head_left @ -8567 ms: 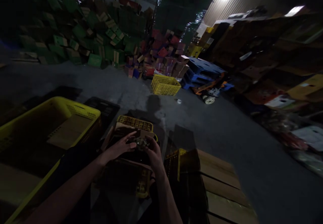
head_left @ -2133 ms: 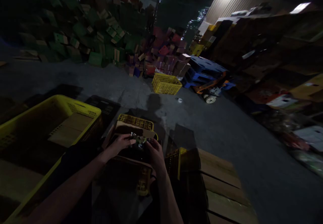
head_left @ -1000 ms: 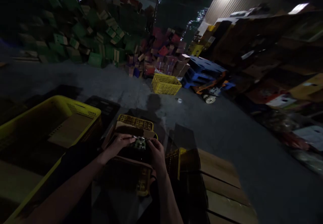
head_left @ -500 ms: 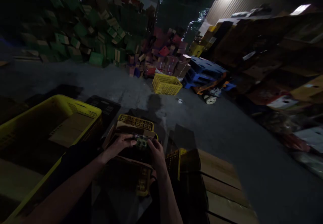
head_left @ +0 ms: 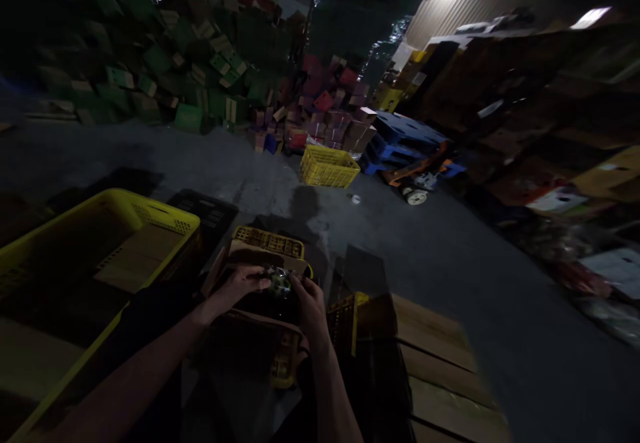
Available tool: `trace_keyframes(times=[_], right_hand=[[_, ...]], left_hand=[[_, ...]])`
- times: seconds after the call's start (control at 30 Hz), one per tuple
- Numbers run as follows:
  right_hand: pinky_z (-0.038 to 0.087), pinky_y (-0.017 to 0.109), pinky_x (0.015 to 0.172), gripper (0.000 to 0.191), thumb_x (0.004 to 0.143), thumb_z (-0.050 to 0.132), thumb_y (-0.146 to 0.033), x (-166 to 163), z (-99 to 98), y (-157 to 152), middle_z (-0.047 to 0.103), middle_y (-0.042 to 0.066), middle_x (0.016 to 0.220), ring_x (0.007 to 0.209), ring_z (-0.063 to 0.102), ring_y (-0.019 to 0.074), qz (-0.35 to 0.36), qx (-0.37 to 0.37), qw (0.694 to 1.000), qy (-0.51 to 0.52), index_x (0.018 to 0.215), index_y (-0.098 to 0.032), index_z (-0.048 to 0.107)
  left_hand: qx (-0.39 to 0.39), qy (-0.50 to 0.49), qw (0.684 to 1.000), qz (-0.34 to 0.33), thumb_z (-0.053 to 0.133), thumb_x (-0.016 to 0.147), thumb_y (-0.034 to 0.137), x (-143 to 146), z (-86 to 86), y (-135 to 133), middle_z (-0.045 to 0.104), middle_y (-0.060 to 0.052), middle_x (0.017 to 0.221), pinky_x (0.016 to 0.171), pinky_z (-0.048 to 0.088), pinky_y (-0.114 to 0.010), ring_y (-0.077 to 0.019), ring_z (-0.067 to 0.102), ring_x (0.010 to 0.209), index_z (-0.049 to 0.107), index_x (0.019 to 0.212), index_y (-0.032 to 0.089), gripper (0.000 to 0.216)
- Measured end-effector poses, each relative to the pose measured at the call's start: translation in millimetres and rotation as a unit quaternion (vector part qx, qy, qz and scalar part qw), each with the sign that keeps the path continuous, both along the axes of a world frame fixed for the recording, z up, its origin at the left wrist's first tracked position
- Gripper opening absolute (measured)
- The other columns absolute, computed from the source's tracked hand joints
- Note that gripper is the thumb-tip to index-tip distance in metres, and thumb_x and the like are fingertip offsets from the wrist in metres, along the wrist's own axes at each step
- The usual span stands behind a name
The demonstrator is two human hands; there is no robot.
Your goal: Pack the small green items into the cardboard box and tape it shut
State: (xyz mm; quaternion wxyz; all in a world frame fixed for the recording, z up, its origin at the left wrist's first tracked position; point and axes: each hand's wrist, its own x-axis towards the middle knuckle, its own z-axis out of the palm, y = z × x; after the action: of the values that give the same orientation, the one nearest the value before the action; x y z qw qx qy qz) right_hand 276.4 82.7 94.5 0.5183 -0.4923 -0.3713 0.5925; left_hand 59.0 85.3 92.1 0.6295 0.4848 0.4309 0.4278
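Between my two hands is a small clear plastic pack (head_left: 279, 282) with greenish contents that I cannot make out in the dim light. My left hand (head_left: 244, 284) is closed on its left side, thumb toward me. On the pack's right side my right hand (head_left: 307, 293) pinches the edge. Both hands are over an open cardboard box (head_left: 267, 254), whose inside is dark. The box rests on a yellow plastic crate (head_left: 284, 363), and part of another yellow crate rim (head_left: 265, 235) shows behind it.
A large yellow crate (head_left: 193, 224) with cardboard inside stands at my left. Closed cardboard boxes (head_left: 440, 336) sit at my right. Farther off are a yellow basket (head_left: 330, 166), blue pallets (head_left: 400, 130), a pallet jack (head_left: 417, 183) and heaped green boxes (head_left: 190, 115).
The pack has tilted slightly between my hands, and its film now catches bright glints. My hands have hardly moved; the view has shifted a little.
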Motion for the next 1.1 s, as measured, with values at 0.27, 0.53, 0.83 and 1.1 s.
trace_keyframes(times=[0.27, 0.53, 0.83, 1.1], right_hand=[[0.054, 0.030, 0.075, 0.037, 0.076, 0.086, -0.051, 2.8, 5.3, 0.6, 0.079, 0.004, 0.088, 0.083, 0.070, 0.0220, -0.015, 0.014, 1.000, -0.009, 0.092, -0.019, 0.080], [0.054, 0.029, 0.076, 0.037, 0.076, 0.085, -0.053, 4.2, 0.2, 1.6, 0.079, 0.004, 0.090, 0.083, 0.069, 0.0208, 0.015, 0.029, 0.999, -0.024, 0.093, -0.020, 0.081], [0.053, 0.031, 0.074, 0.051, 0.072, 0.084, -0.064, 5.0, -6.1, 3.2, 0.078, 0.005, 0.079, 0.083, 0.069, 0.0247, 0.029, -0.002, 0.992, -0.121, 0.090, -0.016, 0.083], [0.053, 0.029, 0.069, 0.050, 0.069, 0.087, -0.060, 0.0, -11.0, 1.7, 0.079, 0.007, 0.090, 0.083, 0.070, 0.0233, 0.040, -0.019, 0.996, -0.081, 0.094, -0.017, 0.083]], left_hand=[[-0.106, -0.120, 0.987, -0.003, 0.078, 0.087, 0.057, -5.1, -2.0, -6.0, 0.055, -0.014, 0.156, 0.105, 0.054, -0.046, -0.0343, 0.061, 0.134, 0.064, 0.142, 0.028, 0.064], [-0.109, -0.118, 0.987, 0.030, 0.093, 0.069, 0.047, 4.1, -10.1, -2.5, 0.070, -0.016, 0.133, 0.101, 0.056, -0.042, -0.0322, 0.068, 0.121, 0.071, 0.124, 0.018, 0.065], [0.017, 0.016, 0.999, 0.024, 0.083, 0.077, 0.042, -1.8, -2.0, -0.2, 0.076, -0.010, 0.117, 0.100, 0.054, -0.040, -0.0301, 0.068, 0.114, 0.073, 0.121, 0.019, 0.050], [0.054, 0.023, 0.998, 0.001, 0.080, 0.079, 0.039, -1.8, 10.4, -1.8, 0.077, -0.008, 0.111, 0.095, 0.053, -0.037, -0.0278, 0.069, 0.107, 0.075, 0.116, 0.020, 0.041]])
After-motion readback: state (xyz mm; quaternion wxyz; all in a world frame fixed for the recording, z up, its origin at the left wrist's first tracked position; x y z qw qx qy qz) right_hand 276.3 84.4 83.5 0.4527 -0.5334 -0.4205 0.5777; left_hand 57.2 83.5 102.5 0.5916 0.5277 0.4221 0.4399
